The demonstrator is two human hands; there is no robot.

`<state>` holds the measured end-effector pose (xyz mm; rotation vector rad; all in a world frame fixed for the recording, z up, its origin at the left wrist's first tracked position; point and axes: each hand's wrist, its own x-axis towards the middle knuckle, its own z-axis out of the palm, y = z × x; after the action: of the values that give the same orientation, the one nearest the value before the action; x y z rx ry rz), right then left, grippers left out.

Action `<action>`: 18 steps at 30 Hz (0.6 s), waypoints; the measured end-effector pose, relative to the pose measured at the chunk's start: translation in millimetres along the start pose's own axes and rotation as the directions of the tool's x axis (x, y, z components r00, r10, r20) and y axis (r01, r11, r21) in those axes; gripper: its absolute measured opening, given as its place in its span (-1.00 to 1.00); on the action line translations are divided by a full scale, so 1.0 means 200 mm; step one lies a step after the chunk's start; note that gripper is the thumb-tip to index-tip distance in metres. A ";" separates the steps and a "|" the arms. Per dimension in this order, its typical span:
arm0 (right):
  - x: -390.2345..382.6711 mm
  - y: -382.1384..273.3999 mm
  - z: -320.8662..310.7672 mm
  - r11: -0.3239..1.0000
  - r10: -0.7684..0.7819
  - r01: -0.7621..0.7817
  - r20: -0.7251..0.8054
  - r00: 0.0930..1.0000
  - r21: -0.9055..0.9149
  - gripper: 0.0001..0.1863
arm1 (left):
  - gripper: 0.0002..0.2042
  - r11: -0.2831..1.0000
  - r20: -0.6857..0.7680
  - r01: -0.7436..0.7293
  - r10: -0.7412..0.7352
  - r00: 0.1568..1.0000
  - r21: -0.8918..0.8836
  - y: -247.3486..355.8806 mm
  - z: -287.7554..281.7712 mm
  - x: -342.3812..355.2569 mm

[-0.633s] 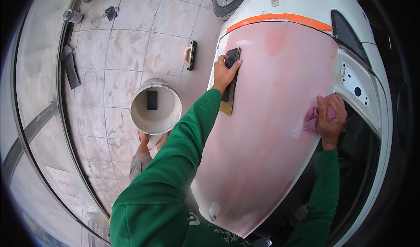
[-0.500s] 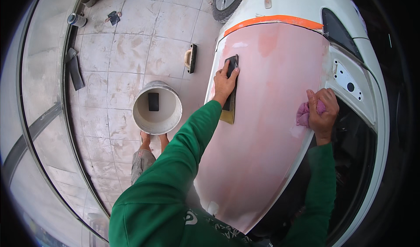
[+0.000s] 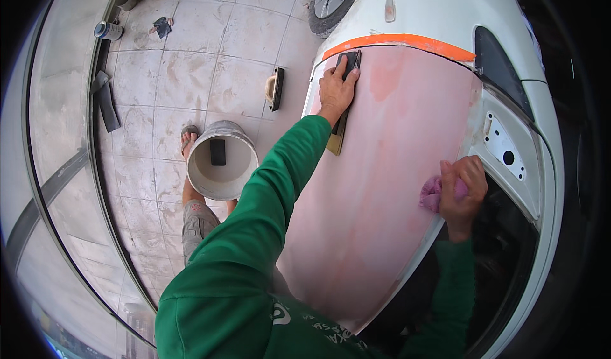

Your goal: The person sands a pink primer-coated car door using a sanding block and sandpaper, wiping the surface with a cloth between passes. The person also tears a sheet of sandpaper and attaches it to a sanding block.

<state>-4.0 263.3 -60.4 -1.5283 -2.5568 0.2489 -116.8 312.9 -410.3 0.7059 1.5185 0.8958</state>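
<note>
A pink, pale-streaked car door panel (image 3: 382, 174) lies in front of me. My left hand (image 3: 337, 93) is closed around a long dark sanding block (image 3: 348, 63), which rests against the panel near its far left corner. From the block's near end sticks out a yellowish strip (image 3: 335, 145). At the panel's right edge, by the window opening, my right hand (image 3: 466, 197) grips a crumpled pink cloth (image 3: 430, 193); the cloth appears to touch the panel. Its folds inside the fist are hidden.
Orange tape (image 3: 407, 39) borders the panel's far edge, beyond which are the white fender and wheel (image 3: 335, 2). A bucket (image 3: 253, 161) with a dark block inside stands by my legs. A handled block (image 3: 275, 90) lies on the tiles. Glass panels (image 3: 57, 136) line the left.
My left hand has slid the sanding block farther away, up to the orange tape. The right hand and cloth have shifted slightly nearer and left. One foot now shows left of the bucket.
</note>
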 end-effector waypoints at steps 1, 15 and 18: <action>-0.04 0.01 0.00 1.000 0.024 -0.024 0.009 1.000 -0.001 -0.69 | -0.33 0.999 0.029 0.046 -0.047 0.998 0.018 0.03 0.00 -0.04; -0.05 0.01 -0.02 0.998 0.061 -0.060 0.052 0.997 -0.034 -0.73 | -0.34 0.987 0.107 0.046 -0.064 0.992 0.156 0.35 0.04 -0.30; -0.05 0.00 -0.04 0.997 0.067 -0.064 0.066 0.996 -0.042 -0.73 | -0.36 0.979 0.089 -0.137 0.125 0.988 0.150 0.38 0.03 -0.41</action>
<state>2.4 254.6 -53.4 -1.6476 -2.5798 0.2630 -104.2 284.3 -303.7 0.9534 1.4952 0.8430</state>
